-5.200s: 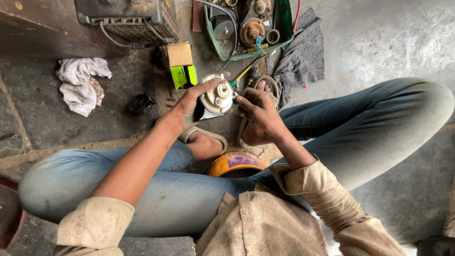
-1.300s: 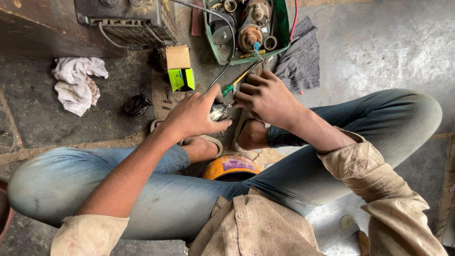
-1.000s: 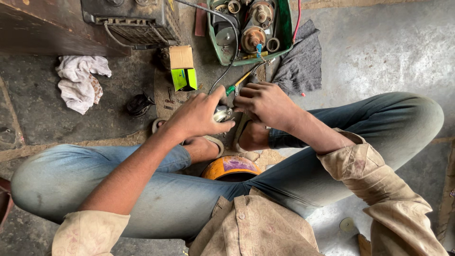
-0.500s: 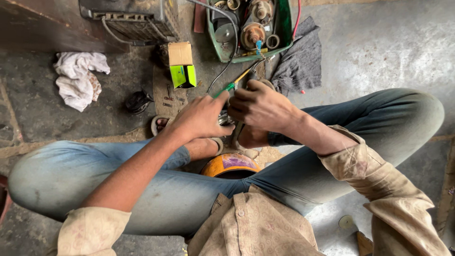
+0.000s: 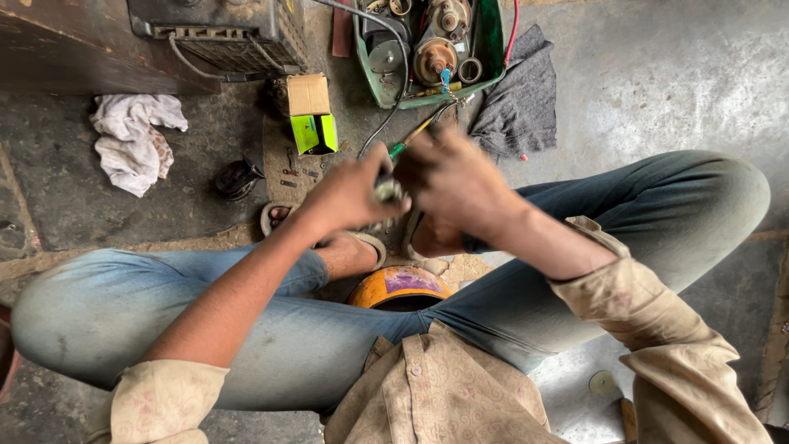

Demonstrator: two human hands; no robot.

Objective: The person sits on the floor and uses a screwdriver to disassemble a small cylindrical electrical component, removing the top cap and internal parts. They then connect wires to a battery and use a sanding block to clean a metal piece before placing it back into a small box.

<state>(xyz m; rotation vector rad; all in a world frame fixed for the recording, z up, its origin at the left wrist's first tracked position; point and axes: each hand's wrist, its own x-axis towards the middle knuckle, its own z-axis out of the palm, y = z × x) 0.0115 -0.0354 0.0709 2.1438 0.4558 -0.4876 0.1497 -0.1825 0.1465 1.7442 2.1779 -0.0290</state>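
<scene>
Stool: orange round seat (image 5: 400, 285) between the crossed legs, nearest the body.
Left hand (image 5: 349, 197): fingers curled tight round a small metal part (image 5: 386, 191), held above the feet.
Right hand (image 5: 456, 177): blurred, covering the part from the right; finger state cannot be told.
Floor, left: white rag (image 5: 131, 140).
Beyond hands: green-and-cardboard box (image 5: 311, 115); grey cloth (image 5: 519, 99).
Farthest: green tray (image 5: 493, 49) of motor parts.

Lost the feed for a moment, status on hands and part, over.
Left hand and right hand both closed on small metal part. Held above sandalled feet. Green-handled screwdriver just behind; nothing blocking.
</scene>
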